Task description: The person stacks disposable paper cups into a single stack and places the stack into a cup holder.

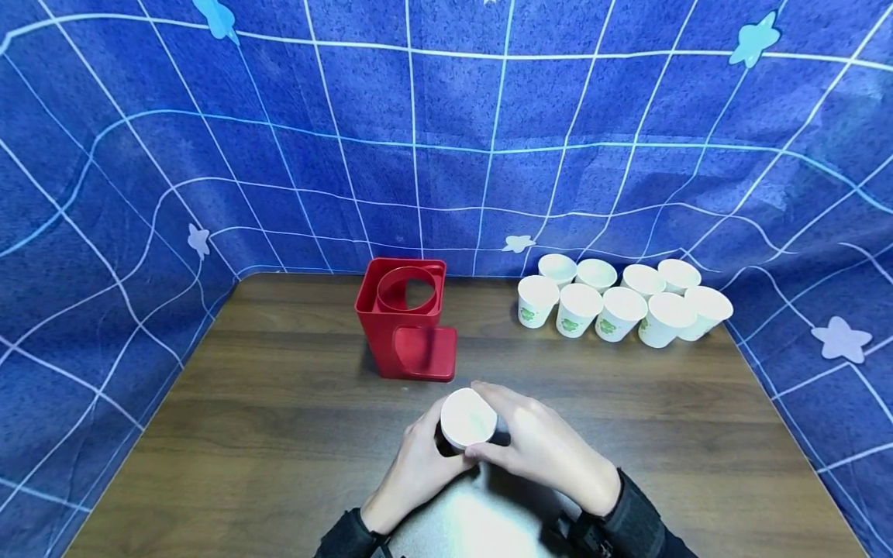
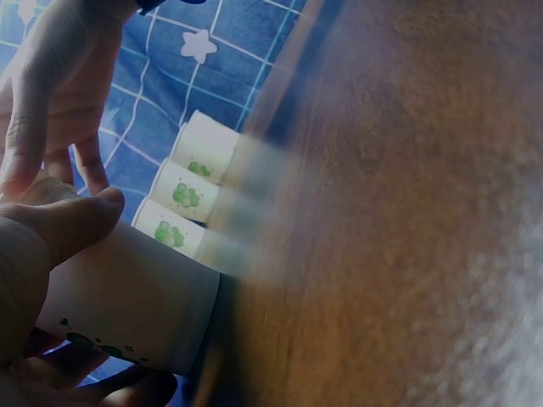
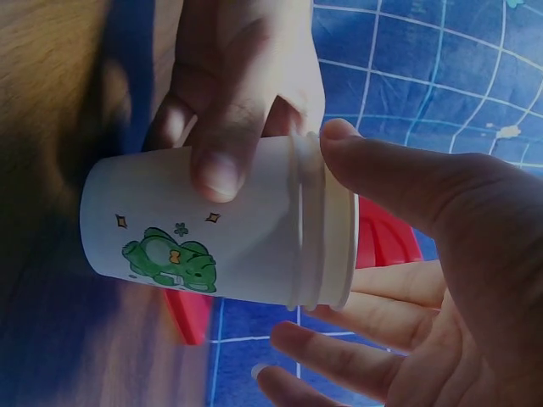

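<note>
A short stack of nested white paper cups [image 1: 468, 418] with a green frog print [image 3: 170, 259] stands upright between both hands at the table's near middle, its base at or just above the wood. My left hand [image 1: 436, 446] grips the stack's side, thumb [image 3: 221, 170] pressed on the wall. My right hand [image 1: 498, 434] curls round the top, with its thumb [image 3: 407, 178] on the upper rims and its fingers spread on the far side. A red cup holder [image 1: 407, 318] with a round opening on top stands just behind the hands.
Several single white paper cups [image 1: 621, 306] with green prints stand grouped at the table's back right. Blue grid-patterned cloth [image 1: 446, 139] walls in the dark wooden table [image 1: 244, 434] on three sides.
</note>
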Motion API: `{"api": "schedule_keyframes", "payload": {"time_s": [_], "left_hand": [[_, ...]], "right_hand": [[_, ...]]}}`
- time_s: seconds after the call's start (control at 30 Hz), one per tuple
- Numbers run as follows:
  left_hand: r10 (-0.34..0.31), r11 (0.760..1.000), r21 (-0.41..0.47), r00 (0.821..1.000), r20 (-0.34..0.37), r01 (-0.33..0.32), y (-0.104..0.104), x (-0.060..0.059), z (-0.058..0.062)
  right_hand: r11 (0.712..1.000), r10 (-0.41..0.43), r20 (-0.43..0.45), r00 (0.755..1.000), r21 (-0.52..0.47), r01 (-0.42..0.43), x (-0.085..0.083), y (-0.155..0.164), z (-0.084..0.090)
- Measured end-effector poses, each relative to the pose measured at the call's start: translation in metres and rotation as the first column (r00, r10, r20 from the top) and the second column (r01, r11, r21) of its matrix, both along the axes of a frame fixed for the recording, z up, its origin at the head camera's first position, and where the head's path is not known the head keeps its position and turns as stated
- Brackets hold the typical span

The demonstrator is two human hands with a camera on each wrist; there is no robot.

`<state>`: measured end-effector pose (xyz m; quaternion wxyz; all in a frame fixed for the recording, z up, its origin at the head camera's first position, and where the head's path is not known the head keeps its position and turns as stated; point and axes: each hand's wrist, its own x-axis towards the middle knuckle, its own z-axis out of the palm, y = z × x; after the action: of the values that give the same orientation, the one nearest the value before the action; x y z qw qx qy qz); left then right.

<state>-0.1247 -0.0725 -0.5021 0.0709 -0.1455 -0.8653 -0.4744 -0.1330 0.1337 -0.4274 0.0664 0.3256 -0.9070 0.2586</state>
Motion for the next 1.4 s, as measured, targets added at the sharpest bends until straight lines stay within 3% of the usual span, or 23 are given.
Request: {"api": "schedule_keyframes", "payload": {"time_s": [0.43, 0.87, 1.4], "left_hand": [[-0.007, 1.0, 0.012, 0.999, 0.035, 0.006, 0.0, 0.001, -0.001], [-0.014, 1.0, -0.012, 0.999, 0.037, 0.014, -0.001, 0.0, 0.004], [-0.013, 1.0, 0.002, 0.999, 0.045, 0.012, -0.001, -0.001, 0.002]], "right_hand": [[1.0, -0.006, 0.033, 0.999, 0.006, 0.006, -0.002, -0.001, -0.005], [0.999, -0.013, -0.015, 1.0, -0.039, 0.013, 0.002, -0.001, -0.01], [1.0, -0.013, -0.002, 1.0, -0.022, 0.013, 0.001, 0.0, -0.011]]}}
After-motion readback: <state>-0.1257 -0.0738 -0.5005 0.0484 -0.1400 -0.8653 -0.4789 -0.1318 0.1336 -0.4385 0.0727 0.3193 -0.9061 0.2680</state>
